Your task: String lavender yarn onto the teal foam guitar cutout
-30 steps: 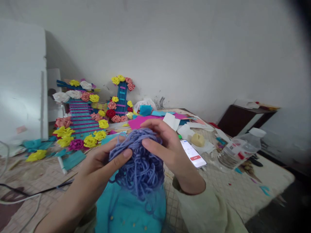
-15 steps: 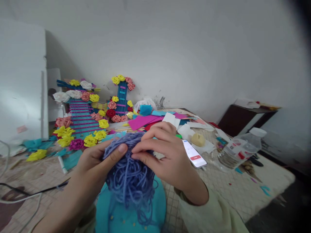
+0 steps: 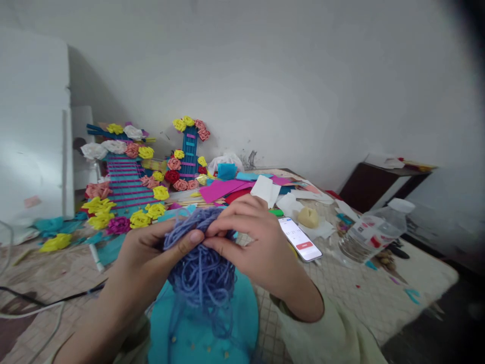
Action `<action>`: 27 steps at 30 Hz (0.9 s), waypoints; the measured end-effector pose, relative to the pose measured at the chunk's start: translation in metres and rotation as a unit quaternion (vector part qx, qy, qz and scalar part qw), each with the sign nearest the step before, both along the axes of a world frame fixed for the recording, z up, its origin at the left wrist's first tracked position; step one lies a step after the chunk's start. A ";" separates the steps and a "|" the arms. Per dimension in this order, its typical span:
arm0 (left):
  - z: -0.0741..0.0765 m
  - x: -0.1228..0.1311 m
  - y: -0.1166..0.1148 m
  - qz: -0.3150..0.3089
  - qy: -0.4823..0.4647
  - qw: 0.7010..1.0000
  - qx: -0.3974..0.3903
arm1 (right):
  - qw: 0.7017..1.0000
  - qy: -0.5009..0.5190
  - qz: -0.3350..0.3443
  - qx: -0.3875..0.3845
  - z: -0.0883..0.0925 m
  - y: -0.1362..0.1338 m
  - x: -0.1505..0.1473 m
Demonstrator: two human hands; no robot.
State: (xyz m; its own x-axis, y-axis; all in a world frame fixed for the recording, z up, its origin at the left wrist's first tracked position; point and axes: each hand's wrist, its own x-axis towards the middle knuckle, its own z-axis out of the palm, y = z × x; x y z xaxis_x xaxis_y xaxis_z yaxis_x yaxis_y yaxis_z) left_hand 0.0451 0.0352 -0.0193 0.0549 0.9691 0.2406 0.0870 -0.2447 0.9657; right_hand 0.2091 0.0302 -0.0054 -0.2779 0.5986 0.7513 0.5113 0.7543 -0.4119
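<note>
Both hands hold a tangled bundle of purple-blue yarn (image 3: pixel 202 273) in front of me, above a turquoise cloth shape (image 3: pixel 204 328). My left hand (image 3: pixel 151 255) wraps the bundle from the left, thumb pressed on its top. From the right, my right hand (image 3: pixel 250 242) pinches strands at the top of the bundle, fingertips close to the left thumb.
A phone (image 3: pixel 299 238) with a lit screen lies just right of my hands. A plastic water bottle (image 3: pixel 369 232) lies on its side further right. Blue stick structures with paper flowers (image 3: pixel 129 177) stand at the back left, coloured paper sheets (image 3: pixel 227 188) behind. Cables (image 3: pixel 45 303) cross the left.
My hands have drawn closer together on top of the yarn; the right fingers went from lying over it to pinching strands beside the left thumb. The bundle has sunk slightly.
</note>
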 end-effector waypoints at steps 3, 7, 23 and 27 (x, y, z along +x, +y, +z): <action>0.000 0.000 0.001 0.002 -0.007 1.000 -0.006 | 0.999 -0.002 0.021 -0.033 0.002 0.000 0.003; 0.002 0.002 0.000 0.020 -0.006 1.000 -0.013 | 0.995 0.017 0.064 -0.080 0.006 0.000 0.008; -0.009 -0.011 0.021 0.003 0.061 0.998 -0.017 | 0.941 0.337 0.024 -0.037 0.016 -0.006 0.050; -0.015 -0.011 0.033 -0.025 0.094 0.995 -0.028 | 0.918 0.390 0.007 -0.067 -0.007 -0.033 0.096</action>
State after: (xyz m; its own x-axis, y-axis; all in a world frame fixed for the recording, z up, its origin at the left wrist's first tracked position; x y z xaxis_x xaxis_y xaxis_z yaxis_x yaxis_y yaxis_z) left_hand 0.0336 0.0679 -0.0342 0.1421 0.9755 0.1681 0.2556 -0.2003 0.9458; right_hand 0.3048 -0.0025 -0.0124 0.3054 0.7001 0.6454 0.0110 0.6752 -0.7376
